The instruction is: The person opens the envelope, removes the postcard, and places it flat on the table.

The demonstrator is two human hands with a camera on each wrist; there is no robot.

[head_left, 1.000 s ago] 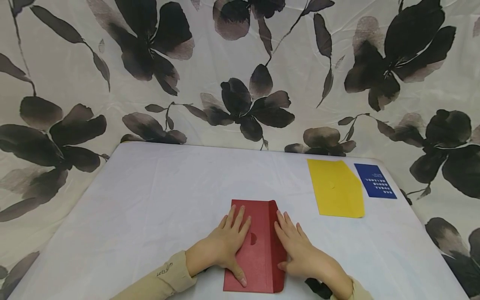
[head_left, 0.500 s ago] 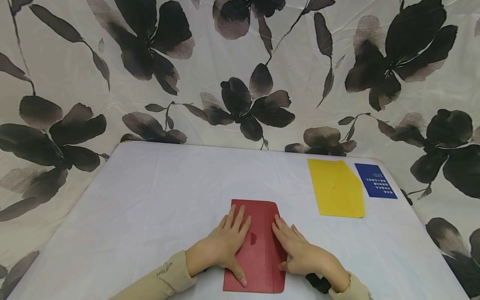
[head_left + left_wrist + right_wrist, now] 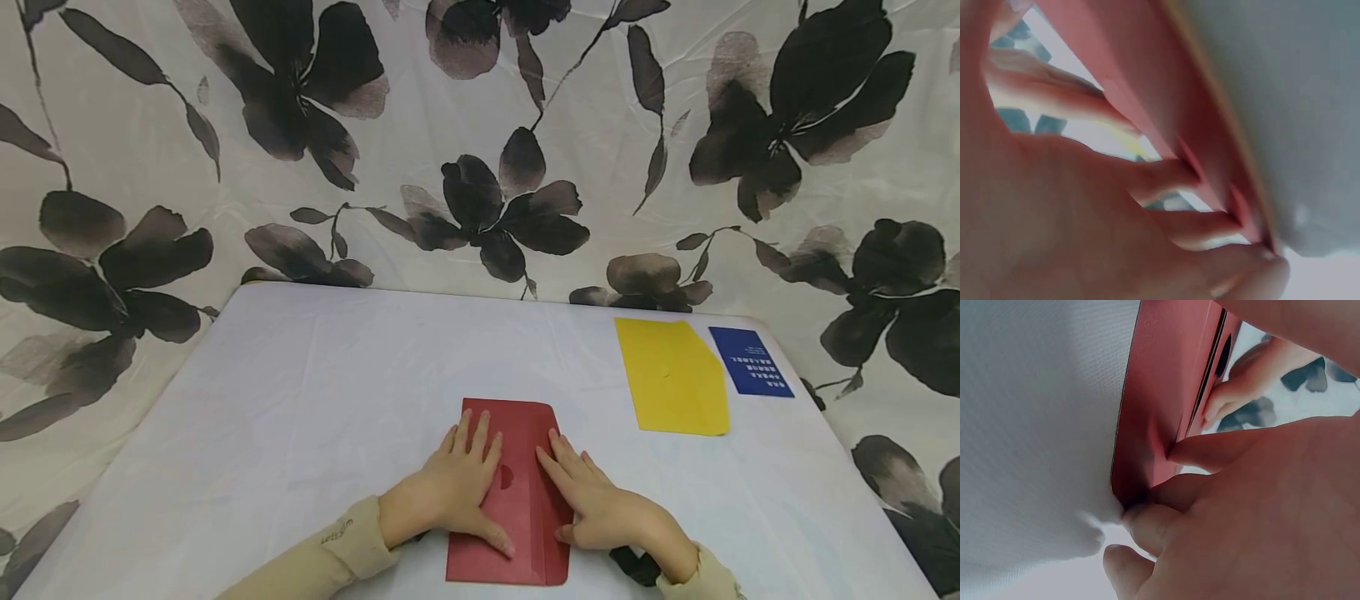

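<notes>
The left hand (image 3: 457, 487) and right hand (image 3: 607, 504), unclenched with fingers straightened, rest on the red envelope (image 3: 519, 492) at lower centre, with yellow paper (image 3: 672, 379) and a blue card (image 3: 752, 362) farther right.

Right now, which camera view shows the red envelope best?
The head view: all four corners of the red envelope show, though the left hand and right hand cover parts. The left wrist view gives only a slanting strip; the right wrist view, a cropped part of one side.

Head view evenly lit, wrist views dimmer, hazy, softly blurred
</notes>
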